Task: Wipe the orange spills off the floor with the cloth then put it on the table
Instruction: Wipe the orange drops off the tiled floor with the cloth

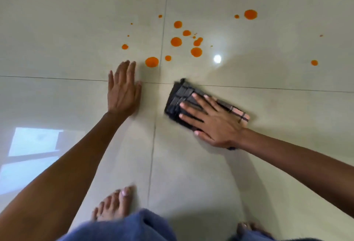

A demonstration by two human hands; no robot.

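Observation:
Several orange spills (pixel 176 41) dot the pale tiled floor (pixel 268 164), clustered above my hands, with scattered drops further out to the left and right. A dark checked cloth (pixel 177 99), folded, with a pinkish end at its right, lies flat on the floor below the cluster. My right hand (pixel 212 120) presses down on the cloth with fingers spread. My left hand (pixel 122 89) rests flat on the bare floor to the left of the cloth, fingers together, just below and left of one large orange drop (pixel 152 62).
My bare feet (pixel 115 204) and blue trouser legs (pixel 122 227) show at the bottom edge. Dark grout lines cross near the cloth. A window reflection (pixel 32 145) and a bright lamp glare (pixel 217 58) shine on the tiles. No table is in view.

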